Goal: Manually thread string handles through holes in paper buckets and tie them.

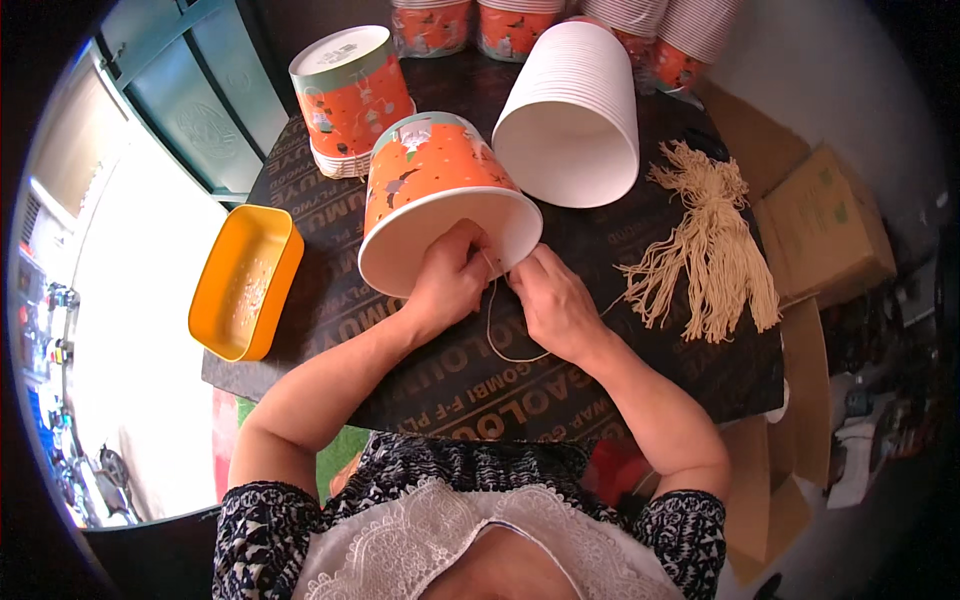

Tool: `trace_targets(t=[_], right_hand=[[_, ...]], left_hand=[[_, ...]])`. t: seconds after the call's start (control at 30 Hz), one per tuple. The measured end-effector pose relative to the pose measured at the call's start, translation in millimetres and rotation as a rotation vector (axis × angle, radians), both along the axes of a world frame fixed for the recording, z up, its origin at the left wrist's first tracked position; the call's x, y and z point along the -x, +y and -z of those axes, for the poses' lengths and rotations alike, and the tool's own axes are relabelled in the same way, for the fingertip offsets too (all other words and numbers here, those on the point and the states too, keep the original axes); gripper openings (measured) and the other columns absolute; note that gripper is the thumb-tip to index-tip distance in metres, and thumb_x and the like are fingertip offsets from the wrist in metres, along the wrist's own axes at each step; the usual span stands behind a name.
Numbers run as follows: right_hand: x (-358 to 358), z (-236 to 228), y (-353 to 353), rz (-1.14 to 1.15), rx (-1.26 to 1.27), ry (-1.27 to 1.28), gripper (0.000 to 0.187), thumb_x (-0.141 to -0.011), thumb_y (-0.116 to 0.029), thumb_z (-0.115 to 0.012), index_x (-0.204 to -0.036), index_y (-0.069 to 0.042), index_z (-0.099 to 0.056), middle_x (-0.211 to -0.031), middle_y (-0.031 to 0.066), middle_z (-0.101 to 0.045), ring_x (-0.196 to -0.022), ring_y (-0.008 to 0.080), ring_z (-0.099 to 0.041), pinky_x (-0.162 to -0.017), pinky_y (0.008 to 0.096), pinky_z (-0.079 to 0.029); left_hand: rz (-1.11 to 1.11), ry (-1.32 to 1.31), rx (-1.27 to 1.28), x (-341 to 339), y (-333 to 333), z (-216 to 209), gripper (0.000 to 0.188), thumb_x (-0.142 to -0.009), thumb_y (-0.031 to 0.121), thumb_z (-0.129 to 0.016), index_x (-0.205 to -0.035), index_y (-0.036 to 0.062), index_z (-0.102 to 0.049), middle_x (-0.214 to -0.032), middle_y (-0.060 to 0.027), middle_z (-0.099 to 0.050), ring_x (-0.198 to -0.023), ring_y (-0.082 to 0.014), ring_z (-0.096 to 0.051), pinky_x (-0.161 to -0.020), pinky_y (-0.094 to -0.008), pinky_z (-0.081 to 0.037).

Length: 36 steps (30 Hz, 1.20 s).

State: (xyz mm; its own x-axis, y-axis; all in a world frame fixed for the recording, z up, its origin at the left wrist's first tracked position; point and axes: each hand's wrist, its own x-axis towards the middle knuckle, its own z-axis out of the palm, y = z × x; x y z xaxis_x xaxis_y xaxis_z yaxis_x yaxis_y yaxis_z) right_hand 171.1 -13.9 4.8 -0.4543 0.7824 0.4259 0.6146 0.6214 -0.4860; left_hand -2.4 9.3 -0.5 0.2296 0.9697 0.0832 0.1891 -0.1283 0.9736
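Note:
An orange printed paper bucket (430, 165) lies tilted on the table with its white mouth toward me. My left hand (450, 278) reaches into the mouth, fingers closed in a pinch on a thin beige string (491, 325) near the rim's lower right. My right hand (553, 305) is closed at the same part of the rim from outside, thumb and fingers pressed together there; its fingertips are partly hidden. From the rim the string hangs in a loop, passes below my right hand and comes out beyond the wrist.
Upturned buckets with string at their rims (350, 105) stand back left, and a nested white stack (570, 115) lies behind. At right are a bundle of beige strings (705, 240) and a cardboard box (830, 225). A yellow tub (215, 290) holding small bits sits at the left edge.

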Motion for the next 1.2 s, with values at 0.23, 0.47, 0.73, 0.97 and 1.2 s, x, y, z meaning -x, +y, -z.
trace_targets(t=[0.23, 0.47, 0.73, 0.97, 1.2], right_hand=[[-3.3, 0.1, 0.8, -0.015, 0.003, -0.067, 0.018, -0.085, 0.001, -0.048, -0.102, 0.006, -0.049, -0.101, 0.0226, -0.052, -0.096, 0.0389, -0.054, -0.084, 0.0448, -0.047], [-3.5, 8.2, 2.4, 0.005, -0.097, -0.120, 0.021, -0.078, 0.003, -0.051, -0.098, 0.007, -0.050, -0.097, 0.0221, -0.050, -0.092, 0.0375, -0.053, -0.082, 0.0443, -0.047], [-3.9, 10.5, 3.6, 0.004, -0.109, -0.122, 0.019, -0.076, 0.005, -0.052, -0.094, 0.007, -0.051, -0.096, 0.0216, -0.050, -0.091, 0.0373, -0.053, -0.081, 0.0447, -0.048], [-4.2, 10.3, 3.6, 0.011, -0.093, -0.111, 0.018, -0.077, 0.005, -0.052, -0.094, 0.007, -0.051, -0.097, 0.0211, -0.050, -0.091, 0.0367, -0.054, -0.081, 0.0445, -0.048], [-2.3, 7.5, 2.2, 0.012, -0.089, -0.084, 0.021, -0.076, 0.006, -0.051, -0.097, 0.008, -0.052, -0.100, 0.0232, -0.051, -0.092, 0.0382, -0.054, -0.083, 0.0445, -0.047]], left_hand=[[-0.070, 0.066, 0.002, 1.4, 6.0, 6.7, 0.007, -0.093, 0.007, -0.049, -0.091, 0.0003, -0.051, -0.067, -0.0086, -0.055, -0.050, -0.0162, -0.054, -0.045, -0.0288, -0.043], [-0.029, 0.326, -0.276, 16.5, 14.8, 5.2, 0.018, -0.087, 0.016, -0.058, -0.087, -0.0023, -0.058, -0.073, -0.0115, -0.060, -0.067, -0.0199, -0.058, -0.061, -0.0347, -0.047], [0.185, -0.119, 0.245, 16.7, 8.9, -16.6, 0.013, -0.088, 0.016, -0.061, -0.085, 0.0023, -0.061, -0.066, -0.0020, -0.055, -0.050, -0.0075, -0.045, -0.043, -0.0212, -0.032], [0.223, -0.141, 0.264, 11.1, 7.8, -24.2, 0.016, -0.091, 0.018, -0.060, -0.084, 0.0034, -0.060, -0.067, -0.0012, -0.054, -0.052, -0.0078, -0.046, -0.044, -0.0204, -0.033], [0.160, -0.102, 0.181, 7.5, 10.4, -10.9, 0.016, -0.092, 0.018, -0.059, -0.084, 0.0036, -0.060, -0.070, 0.0000, -0.054, -0.058, -0.0075, -0.046, -0.050, -0.0207, -0.035]])
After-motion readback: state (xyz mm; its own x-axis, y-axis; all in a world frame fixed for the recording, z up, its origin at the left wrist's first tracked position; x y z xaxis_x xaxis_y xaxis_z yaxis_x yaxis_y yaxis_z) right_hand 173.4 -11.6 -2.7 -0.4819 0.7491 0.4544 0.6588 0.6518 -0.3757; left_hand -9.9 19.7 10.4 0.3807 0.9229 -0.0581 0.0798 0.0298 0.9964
